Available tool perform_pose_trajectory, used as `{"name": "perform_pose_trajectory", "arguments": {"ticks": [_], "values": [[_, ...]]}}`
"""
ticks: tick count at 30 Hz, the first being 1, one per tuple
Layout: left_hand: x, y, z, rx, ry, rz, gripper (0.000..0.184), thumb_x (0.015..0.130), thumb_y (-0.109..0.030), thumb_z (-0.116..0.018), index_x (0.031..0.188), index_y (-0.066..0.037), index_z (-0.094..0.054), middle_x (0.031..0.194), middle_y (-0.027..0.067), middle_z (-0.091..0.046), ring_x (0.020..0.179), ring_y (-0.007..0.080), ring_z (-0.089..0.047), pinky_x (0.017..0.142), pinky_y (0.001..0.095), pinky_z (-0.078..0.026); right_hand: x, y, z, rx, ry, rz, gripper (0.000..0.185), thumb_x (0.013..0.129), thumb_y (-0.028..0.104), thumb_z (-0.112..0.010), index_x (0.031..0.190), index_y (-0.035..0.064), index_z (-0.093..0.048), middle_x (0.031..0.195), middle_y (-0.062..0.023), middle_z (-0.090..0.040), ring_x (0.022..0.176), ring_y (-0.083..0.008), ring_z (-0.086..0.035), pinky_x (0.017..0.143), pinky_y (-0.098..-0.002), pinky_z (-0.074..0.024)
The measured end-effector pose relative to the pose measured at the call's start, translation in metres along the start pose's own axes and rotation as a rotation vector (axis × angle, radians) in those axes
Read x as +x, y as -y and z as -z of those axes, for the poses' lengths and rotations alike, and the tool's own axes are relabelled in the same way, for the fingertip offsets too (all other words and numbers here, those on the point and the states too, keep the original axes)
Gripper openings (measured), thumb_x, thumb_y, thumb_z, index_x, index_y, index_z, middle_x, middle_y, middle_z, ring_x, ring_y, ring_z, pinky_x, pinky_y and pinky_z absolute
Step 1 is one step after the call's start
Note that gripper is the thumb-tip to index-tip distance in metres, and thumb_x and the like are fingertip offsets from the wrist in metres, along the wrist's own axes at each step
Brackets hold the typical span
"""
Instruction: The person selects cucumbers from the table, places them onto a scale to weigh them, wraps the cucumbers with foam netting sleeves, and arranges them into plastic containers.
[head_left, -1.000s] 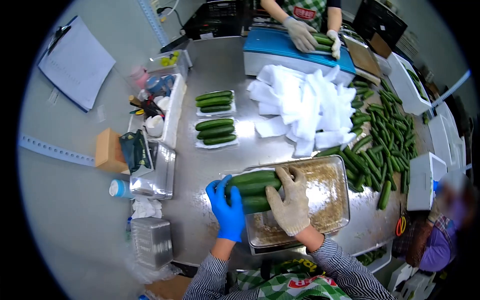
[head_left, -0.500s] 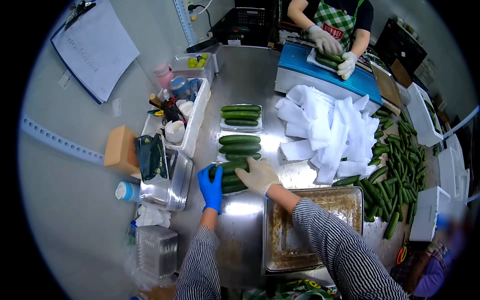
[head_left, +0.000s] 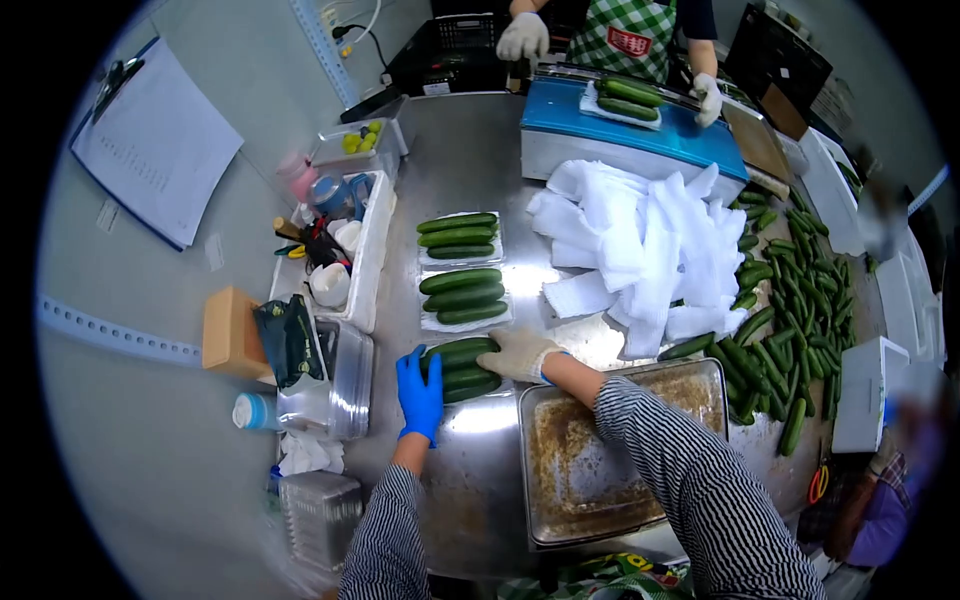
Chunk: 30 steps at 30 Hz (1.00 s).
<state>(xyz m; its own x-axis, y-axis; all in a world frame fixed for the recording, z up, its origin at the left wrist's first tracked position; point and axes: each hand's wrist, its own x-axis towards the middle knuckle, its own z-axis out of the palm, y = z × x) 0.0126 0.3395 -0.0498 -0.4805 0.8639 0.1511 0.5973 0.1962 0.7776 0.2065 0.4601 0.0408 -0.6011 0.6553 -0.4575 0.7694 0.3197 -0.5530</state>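
Observation:
Three cucumbers [head_left: 462, 368] lie side by side on a padded clear tray, close to me on the metal table. At their left ends is my left hand [head_left: 420, 398] in a blue glove, thumb and fingers curled around them. My right hand [head_left: 522, 356], in a cream knitted glove, grips their right ends. Just beyond lies a tray of three cucumbers [head_left: 464, 296] on a white pad, and past it a similar tray of cucumbers [head_left: 458, 236].
White absorbent pads [head_left: 640, 245] are heaped to the right, beside a large pile of loose cucumbers [head_left: 790, 310]. A stained metal tray [head_left: 535, 480] lies under my right forearm. Clear plastic trays [head_left: 345, 385] stand left. Opposite, a gloved co-worker stands behind a blue-topped machine [head_left: 550, 112].
My hands stay on the near cucumbers, the right one having slid slightly rightward to their ends. The co-worker's hands have let go of the cucumbers on the machine and moved apart. The view has shifted.

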Motion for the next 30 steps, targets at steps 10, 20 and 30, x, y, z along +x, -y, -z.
{"name": "perform_pose_trajectory", "arguments": {"ticks": [10, 20, 30], "values": [[-0.018, -0.016, -0.001, 0.608, 0.267, -0.676, 0.103, 0.071, -0.047, -0.081, 0.151, -0.003, -0.032, 0.155, 0.0247, -0.028, 0.142, 0.0441, -0.025, 0.116, 0.057, -0.017, -0.093, -0.027, 0.031, 0.129, -0.567, 0.308, 0.038, 0.089, 0.027, -0.059, 0.115, 0.0001, -0.059, 0.12, -0.0296, -0.056, 0.103, -0.0421, -0.06, 0.092, -0.0442, -0.0513], [0.041, -0.011, -0.026, 0.627, 0.224, -0.736, 0.103, 0.073, -0.048, -0.078, 0.152, -0.002, -0.03, 0.154, 0.0235, -0.031, 0.143, 0.0411, -0.026, 0.115, 0.057, -0.02, -0.343, -0.102, 0.011, 0.242, -0.944, -0.264, 0.028, 0.092, 0.018, -0.06, 0.114, 0.0025, -0.065, 0.122, -0.0197, -0.059, 0.106, -0.0358, -0.062, 0.092, -0.0394, -0.051], [0.102, -0.005, -0.045, 0.672, 0.201, -0.775, 0.108, 0.07, -0.045, -0.079, 0.155, -0.006, -0.026, 0.157, 0.0221, -0.027, 0.144, 0.0402, -0.026, 0.116, 0.0557, -0.019, -0.445, -0.191, -0.044, 0.231, -1.115, -0.531, 0.024, 0.091, 0.016, -0.058, 0.108, 0.0021, -0.067, 0.108, -0.0186, -0.066, 0.101, -0.035, -0.064, 0.089, -0.0389, -0.0523]]}}
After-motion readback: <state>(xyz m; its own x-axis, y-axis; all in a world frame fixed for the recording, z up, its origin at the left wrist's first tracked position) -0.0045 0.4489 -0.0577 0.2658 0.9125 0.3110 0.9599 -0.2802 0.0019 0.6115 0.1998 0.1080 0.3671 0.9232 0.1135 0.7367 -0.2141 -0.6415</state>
